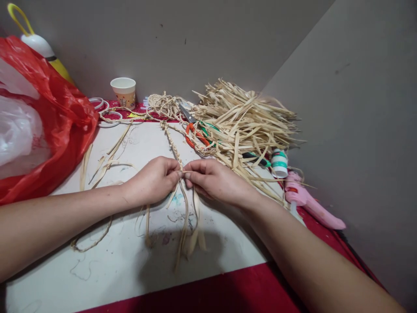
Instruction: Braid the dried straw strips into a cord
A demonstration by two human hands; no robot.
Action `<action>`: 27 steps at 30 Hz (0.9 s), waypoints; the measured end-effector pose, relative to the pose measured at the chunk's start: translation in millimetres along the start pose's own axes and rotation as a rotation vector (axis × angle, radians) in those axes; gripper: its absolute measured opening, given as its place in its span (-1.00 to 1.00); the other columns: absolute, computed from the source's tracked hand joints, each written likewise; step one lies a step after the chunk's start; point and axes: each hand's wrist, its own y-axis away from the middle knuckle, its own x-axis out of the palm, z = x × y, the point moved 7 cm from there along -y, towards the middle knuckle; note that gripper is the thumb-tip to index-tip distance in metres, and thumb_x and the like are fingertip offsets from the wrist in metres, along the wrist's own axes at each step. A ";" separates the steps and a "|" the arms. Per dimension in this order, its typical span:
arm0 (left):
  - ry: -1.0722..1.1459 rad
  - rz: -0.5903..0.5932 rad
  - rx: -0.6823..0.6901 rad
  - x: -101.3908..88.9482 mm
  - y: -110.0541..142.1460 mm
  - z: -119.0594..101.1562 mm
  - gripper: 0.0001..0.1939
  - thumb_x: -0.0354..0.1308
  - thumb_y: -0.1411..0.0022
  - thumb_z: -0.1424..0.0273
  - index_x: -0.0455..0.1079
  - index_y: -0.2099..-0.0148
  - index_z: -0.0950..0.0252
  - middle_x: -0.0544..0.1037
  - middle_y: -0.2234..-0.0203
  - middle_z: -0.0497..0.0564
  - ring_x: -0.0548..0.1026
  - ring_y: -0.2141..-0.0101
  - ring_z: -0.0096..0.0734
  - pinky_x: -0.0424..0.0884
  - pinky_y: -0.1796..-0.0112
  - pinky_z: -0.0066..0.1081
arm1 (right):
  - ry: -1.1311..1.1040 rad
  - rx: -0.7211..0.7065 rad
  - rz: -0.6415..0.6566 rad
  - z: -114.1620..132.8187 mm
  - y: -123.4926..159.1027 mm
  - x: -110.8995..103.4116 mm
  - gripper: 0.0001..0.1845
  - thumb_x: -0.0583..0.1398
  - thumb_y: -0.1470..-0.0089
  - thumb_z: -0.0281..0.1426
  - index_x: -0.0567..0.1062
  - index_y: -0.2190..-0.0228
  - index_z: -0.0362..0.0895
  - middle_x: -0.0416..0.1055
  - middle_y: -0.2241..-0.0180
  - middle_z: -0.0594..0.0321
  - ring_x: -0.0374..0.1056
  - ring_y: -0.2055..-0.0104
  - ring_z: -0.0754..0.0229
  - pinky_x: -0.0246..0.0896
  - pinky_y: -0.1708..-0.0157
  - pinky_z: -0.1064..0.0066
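A white board (114, 278) is covering most of the work surface, and a red cloth (215, 293) is showing beyond its front, back and right edges. A crumpled red plastic bag (70, 117) is bulging at the far left, while a heap of dried straw strips (244, 113) is spreading over the back right. Behind the bag, a white-and-yellow bottle (35, 45) is leaning, its yellow loop sticking up. A straw braid (171, 141) is running down the middle of the board, its loose ends hanging toward the front. The left hand (151, 178) is pinching the braid between thumb and fingers near its lower end; the right hand (221, 180), just beside it, is gripping a thin strip (186, 172) at the same spot, thumb against forefinger. A pink glue gun (312, 204) is lying at the right edge. Orange-handled scissors (189, 135) are resting against the heap's left side, a paper cup (124, 93) is standing upright at the back left, and a white-and-green roll (279, 164) is sitting near the glue gun.
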 end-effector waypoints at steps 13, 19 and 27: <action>0.034 0.067 -0.017 2.8 -1.1 -0.1 -0.81 -0.02 -0.13 0.43 0.34 0.47 0.33 0.31 0.69 -0.15 0.18 0.64 -0.59 0.11 0.55 -0.52 | 0.110 -0.103 0.074 5.9 -2.2 -3.6 -0.75 0.03 -0.10 -0.38 0.40 0.52 -0.22 0.16 0.62 0.37 0.02 0.58 0.39 -0.07 0.52 0.51; 0.054 0.102 -0.017 3.2 0.3 0.0 -0.84 0.00 -0.11 0.45 0.33 0.49 0.34 0.32 0.69 -0.14 0.16 0.65 -0.62 0.09 0.59 -0.55 | -0.114 0.004 0.062 -1.7 -3.7 -0.3 -0.76 0.05 -0.04 -0.37 0.32 0.59 -0.19 0.06 0.69 0.44 -0.09 0.66 0.44 -0.16 0.61 0.53; -0.143 0.184 0.002 -1.8 0.7 -7.9 -0.78 -0.03 -0.10 0.45 0.41 0.48 0.33 0.36 0.69 -0.12 0.20 0.65 -0.60 0.08 0.58 -0.54 | -0.136 0.014 -0.029 -4.0 -6.6 -1.0 -0.77 0.06 0.11 -0.46 0.24 0.73 -0.19 0.04 0.74 0.45 -0.12 0.67 0.46 -0.20 0.63 0.52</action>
